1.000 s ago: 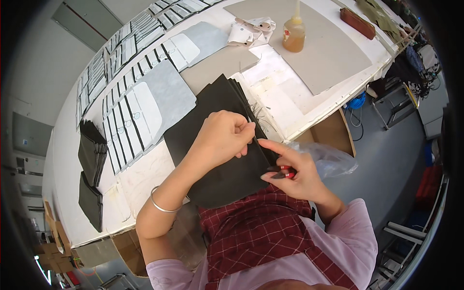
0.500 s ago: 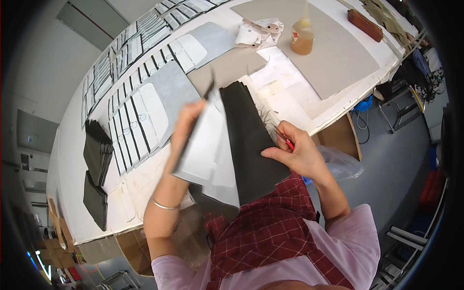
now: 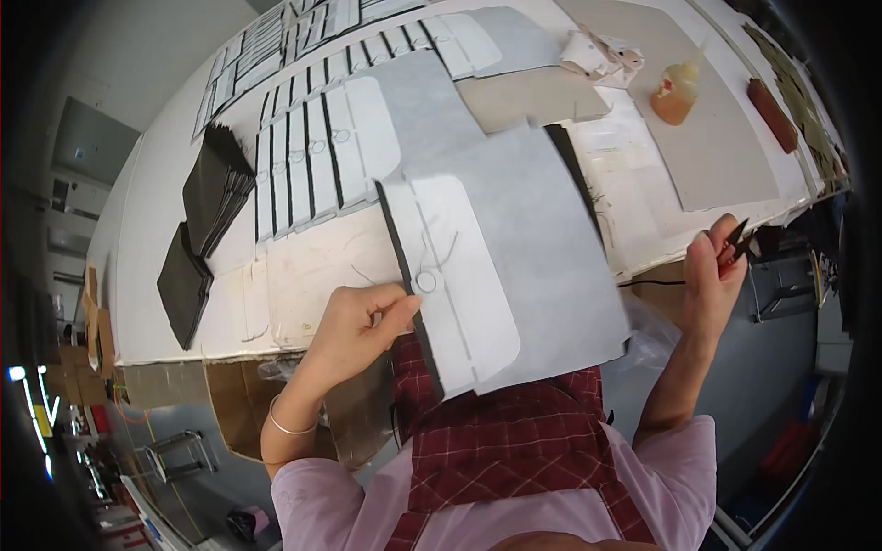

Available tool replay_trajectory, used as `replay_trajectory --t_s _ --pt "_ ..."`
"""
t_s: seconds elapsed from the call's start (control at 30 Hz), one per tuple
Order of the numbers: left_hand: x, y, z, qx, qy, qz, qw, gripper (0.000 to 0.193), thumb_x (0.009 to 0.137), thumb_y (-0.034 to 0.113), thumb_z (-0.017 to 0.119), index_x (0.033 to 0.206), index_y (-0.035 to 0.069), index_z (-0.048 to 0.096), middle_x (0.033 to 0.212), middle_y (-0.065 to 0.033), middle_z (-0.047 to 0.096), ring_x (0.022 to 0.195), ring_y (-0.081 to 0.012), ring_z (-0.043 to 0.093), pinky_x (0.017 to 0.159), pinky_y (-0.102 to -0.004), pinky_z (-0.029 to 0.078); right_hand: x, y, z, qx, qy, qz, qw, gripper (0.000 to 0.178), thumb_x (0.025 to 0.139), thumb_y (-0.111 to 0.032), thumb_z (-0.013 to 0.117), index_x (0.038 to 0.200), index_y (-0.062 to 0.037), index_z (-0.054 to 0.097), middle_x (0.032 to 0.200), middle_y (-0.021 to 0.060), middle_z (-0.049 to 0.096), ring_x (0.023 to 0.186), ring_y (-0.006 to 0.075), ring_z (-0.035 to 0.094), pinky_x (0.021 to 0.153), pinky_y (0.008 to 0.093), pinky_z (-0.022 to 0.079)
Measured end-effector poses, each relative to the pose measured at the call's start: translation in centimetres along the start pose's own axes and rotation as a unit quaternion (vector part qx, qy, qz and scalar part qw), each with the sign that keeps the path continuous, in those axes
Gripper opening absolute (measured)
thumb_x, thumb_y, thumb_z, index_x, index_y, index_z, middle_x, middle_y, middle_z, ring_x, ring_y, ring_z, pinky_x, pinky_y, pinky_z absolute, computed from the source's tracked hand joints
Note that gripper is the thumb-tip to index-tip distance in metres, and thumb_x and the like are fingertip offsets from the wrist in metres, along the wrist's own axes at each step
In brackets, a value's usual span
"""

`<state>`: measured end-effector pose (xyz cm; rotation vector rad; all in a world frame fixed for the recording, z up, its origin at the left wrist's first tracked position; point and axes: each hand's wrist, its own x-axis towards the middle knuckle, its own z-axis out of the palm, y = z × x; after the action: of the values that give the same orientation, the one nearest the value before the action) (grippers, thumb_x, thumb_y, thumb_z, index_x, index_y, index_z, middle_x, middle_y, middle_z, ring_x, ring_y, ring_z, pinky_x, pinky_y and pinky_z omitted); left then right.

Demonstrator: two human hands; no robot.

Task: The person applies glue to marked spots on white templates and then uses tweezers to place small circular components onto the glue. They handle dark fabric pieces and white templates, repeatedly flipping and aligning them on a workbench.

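Note:
A pale grey panel with a white stiffener, a small ring mark and a dark edge lies spread in front of me, overhanging the table's near edge. My left hand pinches its dark left edge between thumb and fingers. Off to the right, past the table edge, my right hand is closed around small thread snips, dark blades outward. Loose threads lie on the panel. From beneath its far right side shows a strip of dark material.
Overlapping dark-edged panels cover the table to the left, beside folded dark pieces. Toward the back right are a bottle of amber liquid, a crumpled cloth, a grey board and a brown case. A cardboard box stands below.
The panel my left hand was lifting and turning now lies flat, pale side up, over the dark pieces. My right hand has moved right, away from them, still with the snips.

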<state>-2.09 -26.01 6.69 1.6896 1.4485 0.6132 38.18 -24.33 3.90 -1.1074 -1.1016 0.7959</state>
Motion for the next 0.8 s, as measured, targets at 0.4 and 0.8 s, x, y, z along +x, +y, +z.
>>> replay_trajectory --t_s 0.4,0.8 --pt "3.7 -1.3 0.7 0.127 0.068 0.175 0.974 0.01 0.088 0.011 0.072 0.092 0.003 0.066 0.089 -0.0094 0.063 0.089 -0.0267 0.058 0.08 -0.0361 0.047 -1.2 -3.6 12.7 -0.298 -0.477 -0.303 0.77 0.038 0.081 -0.039 0.078 0.088 -0.0088 0.056 0.077 0.0048 0.054 0.06 0.0238 0.058 0.055 0.036 0.046" --pt "1.0 -4.5 -1.7 -0.115 0.199 0.092 0.969 0.026 0.096 0.013 0.067 0.121 0.008 0.062 0.094 0.0 0.06 0.095 -0.0132 0.054 0.088 -0.0299 0.041 -1.1 -2.2 15.1 -0.297 -0.554 -0.341 0.699 0.036 0.085 -0.039 0.075 0.085 -0.0087 0.055 0.117 0.007 0.062 0.061 0.0163 0.062 0.052 0.0296 0.05"
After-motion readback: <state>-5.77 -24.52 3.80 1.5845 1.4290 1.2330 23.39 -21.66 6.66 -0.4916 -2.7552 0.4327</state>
